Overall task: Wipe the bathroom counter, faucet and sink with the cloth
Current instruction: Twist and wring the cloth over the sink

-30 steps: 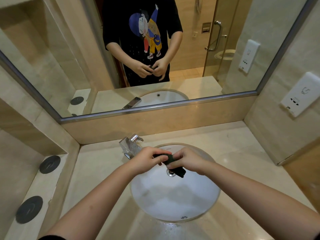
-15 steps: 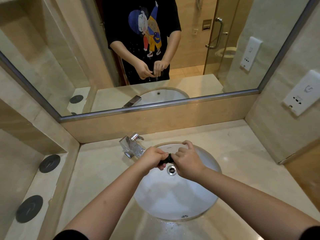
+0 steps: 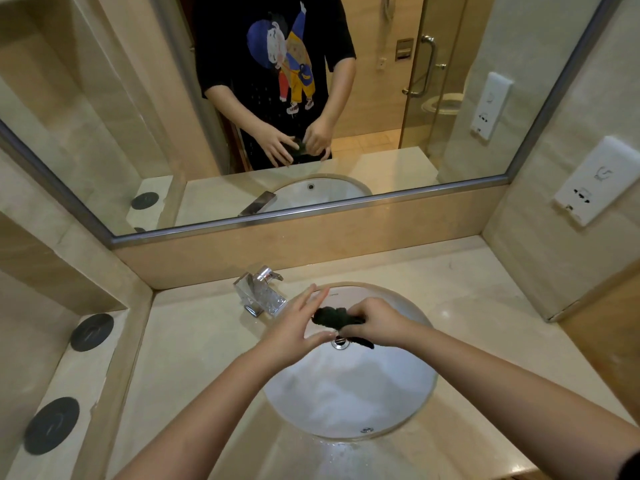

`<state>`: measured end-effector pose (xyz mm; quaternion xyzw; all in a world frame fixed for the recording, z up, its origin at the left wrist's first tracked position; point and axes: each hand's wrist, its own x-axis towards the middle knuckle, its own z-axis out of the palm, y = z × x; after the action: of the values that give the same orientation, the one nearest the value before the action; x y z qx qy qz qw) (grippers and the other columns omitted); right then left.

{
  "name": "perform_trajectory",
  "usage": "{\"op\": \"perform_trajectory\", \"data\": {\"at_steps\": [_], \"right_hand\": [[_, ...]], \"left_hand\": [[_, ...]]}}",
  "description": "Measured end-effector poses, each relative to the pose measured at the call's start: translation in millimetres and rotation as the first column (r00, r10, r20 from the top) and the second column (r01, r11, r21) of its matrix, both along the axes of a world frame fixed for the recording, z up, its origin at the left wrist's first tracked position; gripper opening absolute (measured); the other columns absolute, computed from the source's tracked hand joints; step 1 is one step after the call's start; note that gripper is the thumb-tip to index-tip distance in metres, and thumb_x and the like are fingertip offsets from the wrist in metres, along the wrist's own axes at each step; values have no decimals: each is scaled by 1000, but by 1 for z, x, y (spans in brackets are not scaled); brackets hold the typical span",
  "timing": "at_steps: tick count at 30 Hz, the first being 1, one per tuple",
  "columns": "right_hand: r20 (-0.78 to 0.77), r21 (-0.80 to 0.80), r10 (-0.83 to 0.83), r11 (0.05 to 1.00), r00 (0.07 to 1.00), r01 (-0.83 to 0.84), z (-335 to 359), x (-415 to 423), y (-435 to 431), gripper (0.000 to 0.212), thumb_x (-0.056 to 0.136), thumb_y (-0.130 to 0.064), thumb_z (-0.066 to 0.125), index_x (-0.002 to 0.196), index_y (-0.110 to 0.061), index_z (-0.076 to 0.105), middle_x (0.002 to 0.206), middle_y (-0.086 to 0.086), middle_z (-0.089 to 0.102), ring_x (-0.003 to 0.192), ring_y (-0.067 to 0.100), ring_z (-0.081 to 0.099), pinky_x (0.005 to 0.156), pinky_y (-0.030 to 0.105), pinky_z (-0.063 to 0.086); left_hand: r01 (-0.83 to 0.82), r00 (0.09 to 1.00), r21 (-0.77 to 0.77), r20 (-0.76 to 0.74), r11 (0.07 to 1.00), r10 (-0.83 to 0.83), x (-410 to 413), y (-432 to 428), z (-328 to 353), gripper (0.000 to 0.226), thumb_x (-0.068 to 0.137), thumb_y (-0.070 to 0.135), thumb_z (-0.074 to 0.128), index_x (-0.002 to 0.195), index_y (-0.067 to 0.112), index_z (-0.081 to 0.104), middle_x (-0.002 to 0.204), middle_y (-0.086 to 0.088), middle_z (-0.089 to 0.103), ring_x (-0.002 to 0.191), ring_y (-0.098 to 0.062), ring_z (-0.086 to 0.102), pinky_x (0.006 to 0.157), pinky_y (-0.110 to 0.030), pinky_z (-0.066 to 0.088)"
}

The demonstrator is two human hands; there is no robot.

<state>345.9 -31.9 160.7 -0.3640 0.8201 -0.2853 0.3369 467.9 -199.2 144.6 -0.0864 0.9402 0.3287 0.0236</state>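
A dark green cloth (image 3: 333, 316), bunched and twisted, hangs over the white oval sink (image 3: 349, 393), just above the drain (image 3: 341, 343). My right hand (image 3: 379, 322) grips the cloth from the right. My left hand (image 3: 294, 327) is beside the cloth's left end with fingers spread, touching it at most lightly. A chrome faucet (image 3: 260, 289) stands at the sink's back left rim. The beige marble counter (image 3: 194, 344) surrounds the sink.
A mirror (image 3: 138, 116) spans the back wall and reflects a person in a black shirt. Two black round discs (image 3: 91, 331) (image 3: 52, 424) lie on a lower ledge at the left. A white socket panel (image 3: 595, 181) is on the right wall. Water drops sit near the sink's front rim.
Both hands were clenched together on the cloth, wringing it. Now my left hand has opened and let go, while my right hand keeps the cloth, which shows more.
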Motion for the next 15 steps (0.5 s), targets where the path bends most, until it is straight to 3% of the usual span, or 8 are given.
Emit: {"op": "perform_trajectory", "data": {"at_steps": [1,3,5,7,10,13,15], "right_hand": [[152,-27,-45,998,987,50,3,-1,3,24,85,-24,68,64,-16,60,50,-8,55,49,10,50,50,21,35],[419,-55,-59,994,906,91,8,-3,7,15,87,-18,67,73,-11,66,62,-2,63,62,13,58,59,19,42],[575,-77,-18,994,818,76,5,-4,9,11,86,-18,68,87,-8,69,81,8,67,80,23,63,74,27,48],[689,-75,19,996,725,45,1,-4,9,20,84,-22,65,97,-7,69,92,12,65,87,27,62,82,32,48],[780,-99,73,995,621,7,-2,-1,10,17,88,-24,59,94,-10,67,93,11,58,84,23,60,74,27,46],[678,-100,82,995,730,-18,-1,-4,13,23,88,-30,59,93,-8,66,91,11,61,80,19,60,71,26,44],[547,-96,114,993,830,-73,2,-5,13,29,88,-30,62,95,-3,67,85,10,64,74,21,58,67,26,44]], "left_hand": [[85,989,-182,-106,980,-106,4,-1,3,83,83,44,69,150,36,20,159,5,18,138,-11,29,111,-30,28],[182,926,-511,-199,840,-321,9,-2,1,94,72,40,79,149,31,26,157,1,22,135,-18,34,107,-36,32],[176,884,-639,-231,748,-405,7,-1,-2,90,68,33,83,145,27,38,150,2,38,127,-18,46,104,-40,37],[141,829,-646,-336,750,-446,1,-4,-3,68,75,22,77,137,25,48,135,5,54,116,-17,54,103,-40,37],[138,787,-683,-364,717,-498,-8,-9,-2,36,86,23,60,122,22,55,97,7,64,91,-16,57,94,-33,35],[274,899,-611,-111,742,-423,-14,-4,11,33,93,46,43,109,22,59,90,5,66,88,-18,60,81,-28,32],[355,934,-395,107,847,-342,-17,1,18,29,97,43,44,109,23,61,98,2,66,96,-19,57,83,-32,38]]}}
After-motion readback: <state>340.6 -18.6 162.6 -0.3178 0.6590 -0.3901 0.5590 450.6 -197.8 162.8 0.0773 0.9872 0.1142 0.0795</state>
